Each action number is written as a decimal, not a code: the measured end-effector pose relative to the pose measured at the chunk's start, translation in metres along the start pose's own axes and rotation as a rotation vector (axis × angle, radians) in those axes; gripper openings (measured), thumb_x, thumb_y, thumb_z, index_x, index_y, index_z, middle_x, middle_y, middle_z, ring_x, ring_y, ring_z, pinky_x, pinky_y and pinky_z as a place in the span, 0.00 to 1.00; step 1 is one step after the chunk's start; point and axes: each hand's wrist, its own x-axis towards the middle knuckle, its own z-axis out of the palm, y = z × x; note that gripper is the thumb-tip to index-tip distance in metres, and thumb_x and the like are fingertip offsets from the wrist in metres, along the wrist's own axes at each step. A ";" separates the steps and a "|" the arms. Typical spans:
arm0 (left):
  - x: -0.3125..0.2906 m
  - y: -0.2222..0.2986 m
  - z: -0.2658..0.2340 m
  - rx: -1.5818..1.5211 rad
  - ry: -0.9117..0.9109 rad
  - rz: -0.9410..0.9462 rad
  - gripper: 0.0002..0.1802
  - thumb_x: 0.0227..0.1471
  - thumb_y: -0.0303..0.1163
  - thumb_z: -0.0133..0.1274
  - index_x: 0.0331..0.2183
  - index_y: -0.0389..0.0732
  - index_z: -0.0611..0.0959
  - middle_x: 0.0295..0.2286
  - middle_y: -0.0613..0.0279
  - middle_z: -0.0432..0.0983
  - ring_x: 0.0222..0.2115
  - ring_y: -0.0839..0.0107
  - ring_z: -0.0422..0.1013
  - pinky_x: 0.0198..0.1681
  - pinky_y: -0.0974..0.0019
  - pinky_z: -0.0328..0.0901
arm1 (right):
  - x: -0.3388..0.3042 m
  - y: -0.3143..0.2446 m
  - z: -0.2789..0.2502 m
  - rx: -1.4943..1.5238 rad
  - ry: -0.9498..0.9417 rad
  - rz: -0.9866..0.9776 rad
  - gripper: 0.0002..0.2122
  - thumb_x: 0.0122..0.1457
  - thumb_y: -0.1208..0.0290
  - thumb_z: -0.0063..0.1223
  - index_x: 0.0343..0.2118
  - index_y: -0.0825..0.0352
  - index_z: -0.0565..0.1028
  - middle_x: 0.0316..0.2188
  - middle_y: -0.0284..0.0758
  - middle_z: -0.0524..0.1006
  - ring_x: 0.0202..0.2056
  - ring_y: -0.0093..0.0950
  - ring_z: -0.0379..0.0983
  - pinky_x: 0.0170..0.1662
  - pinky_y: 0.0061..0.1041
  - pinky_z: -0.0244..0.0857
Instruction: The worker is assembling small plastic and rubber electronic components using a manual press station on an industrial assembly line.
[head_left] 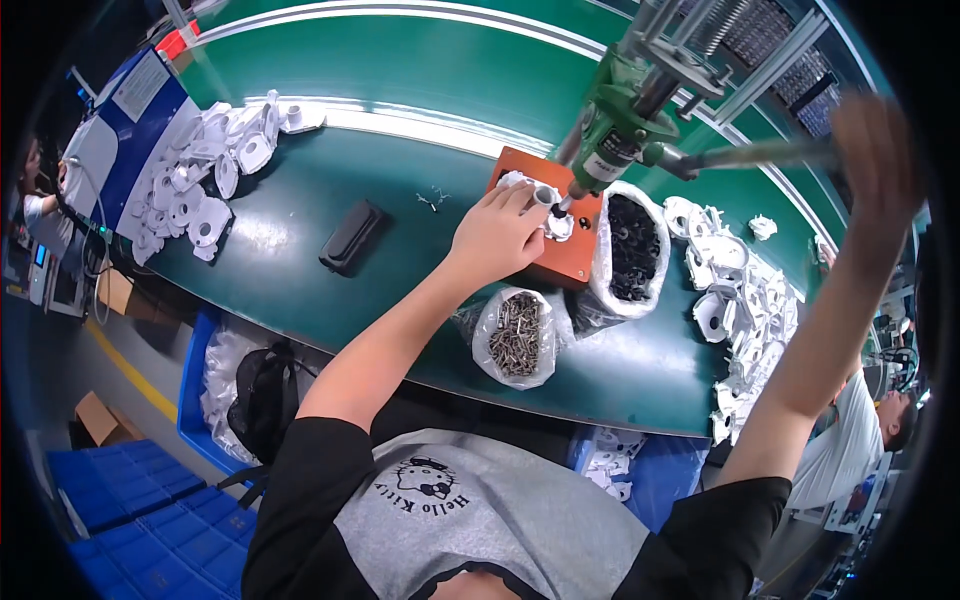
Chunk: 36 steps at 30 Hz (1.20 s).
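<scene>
On an orange block (573,266), a white plastic part (563,230) lies beneath the tip of a green hand press (612,125). My left hand (498,235) is closed over this part from the left, its fingers pressing it against the block. The press tip is at the part beside my fingertips; whether it touches cannot be made out. Raised far to the right, my right hand (878,150) is wrapped round the end of the press lever (765,154), slightly blurred. Close to the block stand a bag of black plastic pieces (632,250) and a bag of small metal pins (517,335).
White plastic parts (208,222) are heaped at the table's left, and another heap (745,300) lies at the right. A dark case (352,237) rests left of my forearm. Blue bins (215,390) stand below the front edge. A co-worker (850,440) sits at far right.
</scene>
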 end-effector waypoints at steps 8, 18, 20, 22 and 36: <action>-0.002 0.001 -0.007 0.015 -0.031 -0.001 0.12 0.42 0.32 0.52 0.33 0.41 0.78 0.42 0.47 0.72 0.43 0.54 0.70 0.52 0.55 0.63 | -0.028 0.112 0.180 -1.190 -0.734 0.803 0.19 0.52 0.55 0.50 0.16 0.68 0.77 0.15 0.42 0.75 0.21 0.41 0.75 0.24 0.36 0.68; -0.017 -0.012 -0.016 0.037 -0.027 -0.084 0.18 0.41 0.33 0.54 0.37 0.36 0.74 0.41 0.48 0.72 0.44 0.53 0.70 0.53 0.55 0.61 | -0.005 0.075 0.142 -0.628 -0.607 0.496 0.22 0.56 0.48 0.48 0.26 0.67 0.75 0.11 0.35 0.71 0.14 0.30 0.70 0.22 0.31 0.65; -0.005 -0.005 -0.008 -0.025 -0.029 -0.079 0.19 0.42 0.33 0.54 0.37 0.35 0.73 0.41 0.48 0.72 0.44 0.53 0.69 0.55 0.55 0.60 | -0.020 0.059 0.096 -0.346 -0.318 0.018 0.26 0.59 0.46 0.42 0.32 0.71 0.73 0.07 0.29 0.67 0.09 0.18 0.62 0.26 0.26 0.65; 0.004 -0.001 0.000 -0.072 -0.089 -0.066 0.23 0.43 0.34 0.55 0.41 0.36 0.71 0.43 0.49 0.72 0.48 0.53 0.66 0.59 0.53 0.53 | -0.019 0.037 0.053 -0.142 0.056 -0.179 0.29 0.62 0.46 0.31 0.45 0.73 0.69 0.19 0.33 0.73 0.19 0.21 0.68 0.34 0.26 0.65; 0.006 -0.003 0.003 0.056 -0.186 -0.310 0.29 0.52 0.51 0.48 0.52 0.47 0.72 0.59 0.46 0.50 0.60 0.51 0.49 0.59 0.39 0.43 | -0.124 0.151 -0.064 -0.979 0.885 0.522 0.26 0.58 0.52 0.49 0.53 0.66 0.65 0.51 0.47 0.70 0.51 0.36 0.68 0.51 0.34 0.61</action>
